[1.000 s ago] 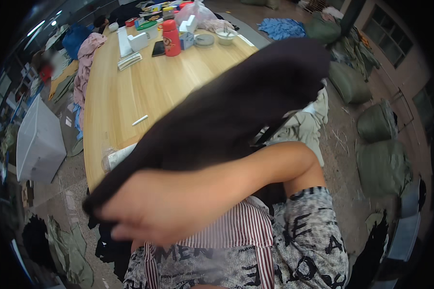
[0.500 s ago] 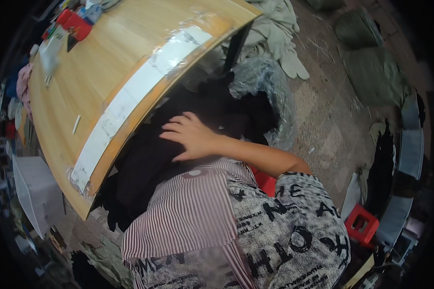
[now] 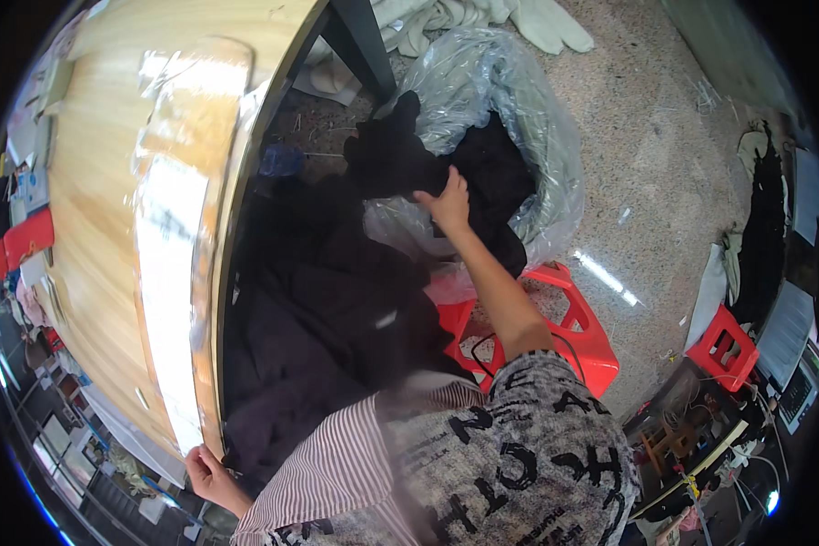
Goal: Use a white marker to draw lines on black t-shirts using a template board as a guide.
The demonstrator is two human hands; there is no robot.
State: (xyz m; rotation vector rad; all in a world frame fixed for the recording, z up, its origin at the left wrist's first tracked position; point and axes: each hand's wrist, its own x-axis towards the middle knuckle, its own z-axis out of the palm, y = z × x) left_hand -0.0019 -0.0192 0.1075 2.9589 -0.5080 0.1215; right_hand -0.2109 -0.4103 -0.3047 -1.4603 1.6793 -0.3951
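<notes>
My right hand (image 3: 448, 202) reaches over a clear plastic bag (image 3: 555, 173) that stands open on the floor. Its thumb and forefinger are apart, close against black fabric pieces (image 3: 493, 168) in the bag; some of them have finger-like ends, like gloves. Another black piece (image 3: 393, 150) lies at the bag's left rim. A heap of black fabric (image 3: 314, 309) covers my lap and hangs beneath the table edge. At the table's near corner, my left hand (image 3: 215, 480) curls its fingers over the edge of the wooden table (image 3: 95, 209).
A red plastic stool (image 3: 584, 341) stands beside me, with a second red stool (image 3: 726, 348) farther right. Cream gloves (image 3: 455, 16) lie on the floor past the dark table leg (image 3: 359, 45). A red container (image 3: 25, 241) sits on the table's far left.
My right hand has moved from the black heap on my lap out to the plastic bag. My left hand has come into view at the table corner. The view has turned toward the bag.
</notes>
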